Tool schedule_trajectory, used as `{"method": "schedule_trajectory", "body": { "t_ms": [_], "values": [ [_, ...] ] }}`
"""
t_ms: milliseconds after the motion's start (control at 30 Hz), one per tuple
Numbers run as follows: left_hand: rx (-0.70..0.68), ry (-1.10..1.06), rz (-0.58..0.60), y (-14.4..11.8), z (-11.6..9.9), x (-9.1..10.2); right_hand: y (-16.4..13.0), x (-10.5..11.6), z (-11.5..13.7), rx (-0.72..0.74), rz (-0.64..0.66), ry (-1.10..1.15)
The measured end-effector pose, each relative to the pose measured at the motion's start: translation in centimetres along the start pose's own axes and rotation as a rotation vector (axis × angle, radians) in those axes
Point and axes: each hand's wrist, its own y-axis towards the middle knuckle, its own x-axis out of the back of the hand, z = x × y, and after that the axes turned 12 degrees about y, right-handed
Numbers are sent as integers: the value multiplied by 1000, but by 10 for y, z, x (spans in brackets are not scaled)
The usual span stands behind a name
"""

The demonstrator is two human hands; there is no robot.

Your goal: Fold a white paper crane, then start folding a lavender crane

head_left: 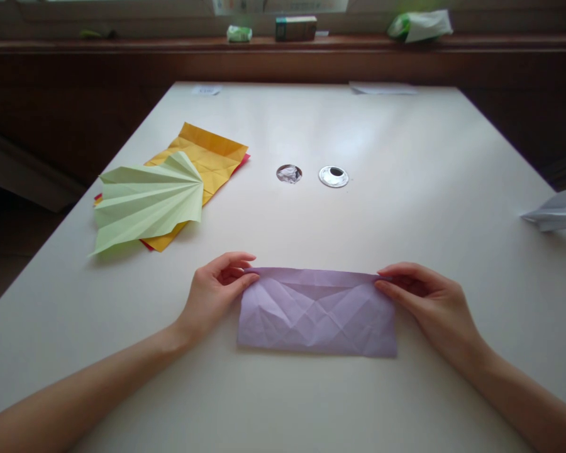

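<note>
Purple paper (317,313), creased and folded, lies on the counter (405,207) at lower centre of the frame. Left hand (216,287) pinches its upper left corner; right hand (429,301) pinches its upper right corner.

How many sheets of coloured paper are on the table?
4 visible: the creased purple sheet between both hands, the pleated green sheet at left, the yellow sheet beneath it, and a red sheet's edge under that. More may be hidden in the stack.

We seem to be in an office or study room: a white desk (405,207) with round cable grommets (333,176), a wooden window ledge (170,44) behind, folded origami papers (170,189) scattered about.
</note>
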Motion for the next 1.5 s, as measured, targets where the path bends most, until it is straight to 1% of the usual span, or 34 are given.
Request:
{"method": "schedule_trajectory", "body": {
  "t_ms": [400,600,833,1100,1333,1500],
  "values": [
    [16,12,-21,0,-2,0,0,0,0,24,-4,-5],
    [-8,63,-17,-2,-1,1,0,0,1,31,-7,-14],
    [10,23,-32,0,-3,0,0,-1,0,25,-1,12],
    [15,44,-26,0,-2,0,0,-1,1,29,10,12],
    [-36,30,-27,0,-4,0,0,0,1,34,15,26],
    [-45,35,-27,-1,-3,0,0,0,1,31,15,29]
  ]
}}
